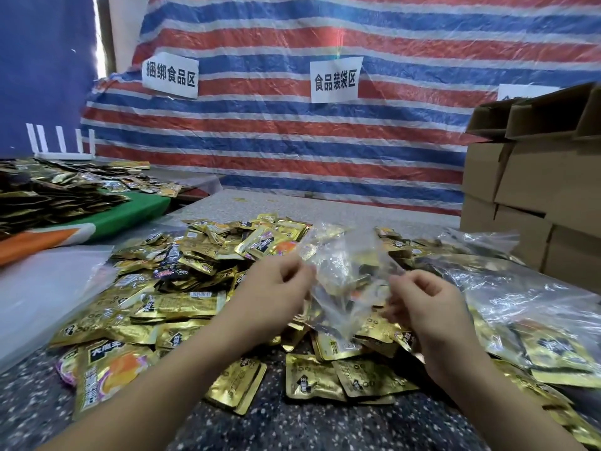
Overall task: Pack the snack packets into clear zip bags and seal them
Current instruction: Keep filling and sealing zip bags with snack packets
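Both forearms reach forward over the speckled tabletop (309,428). The left hand (276,288) and right hand (422,304), fingers curled, each pinch a side of a clear zip bag (349,275) held up between them. Gold snack packets (182,307) lie heaped beneath and beyond both hands; filled clear bags (527,307) sit right of the right hand.

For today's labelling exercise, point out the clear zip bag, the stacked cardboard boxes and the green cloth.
clear zip bag (349,275): head view, crinkled middle between the hands.
cardboard boxes (533,177): head view, front face of upper box.
green cloth (136,211): head view, bare front edge.
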Demonstrator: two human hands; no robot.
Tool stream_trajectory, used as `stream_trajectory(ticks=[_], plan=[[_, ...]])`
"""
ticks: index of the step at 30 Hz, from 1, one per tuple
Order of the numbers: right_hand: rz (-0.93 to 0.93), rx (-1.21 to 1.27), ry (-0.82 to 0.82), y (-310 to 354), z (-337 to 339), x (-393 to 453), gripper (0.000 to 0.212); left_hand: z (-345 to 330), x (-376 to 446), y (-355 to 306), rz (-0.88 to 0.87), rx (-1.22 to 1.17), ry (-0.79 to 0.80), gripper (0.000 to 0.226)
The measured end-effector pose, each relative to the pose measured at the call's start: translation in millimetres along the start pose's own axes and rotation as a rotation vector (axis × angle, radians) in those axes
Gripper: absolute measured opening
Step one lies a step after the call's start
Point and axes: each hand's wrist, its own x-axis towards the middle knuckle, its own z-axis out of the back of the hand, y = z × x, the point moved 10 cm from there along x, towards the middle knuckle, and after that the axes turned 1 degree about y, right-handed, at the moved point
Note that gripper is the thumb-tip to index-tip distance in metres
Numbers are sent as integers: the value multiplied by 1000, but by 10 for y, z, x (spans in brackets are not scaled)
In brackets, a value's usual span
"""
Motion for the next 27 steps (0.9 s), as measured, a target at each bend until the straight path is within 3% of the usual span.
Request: stream_trajectory(ticks=[2, 6, 11, 13, 15, 20, 24, 27], plan=[[57, -134, -141, 40, 213, 28, 32, 144, 42, 95, 65, -36, -78, 35], [117, -283, -160, 116, 189, -13, 37, 74, 26, 50, -24, 114, -50, 18], [184, -249, -116, 131, 118, -25, 26, 10, -189, -476, -501, 446, -121, 34], [189, -216, -116, 135, 92, -35, 25, -126, -360, -688, -700, 510, -60, 41], [182, -199, -106, 138, 63, -43, 24, -332, -487, -742, -791, 570, 67, 48], [154, -114, -94, 98, 61, -33, 34, -515, -459, -570, -708, 764, 161, 33], [138, 73, -11, 116, -12, -18, 49, -297, -296, -485, -566, 574, 40, 23], [154, 178, 1, 205, 14, -37, 52, -45, -217, -499, -524, 422, -104, 37]])
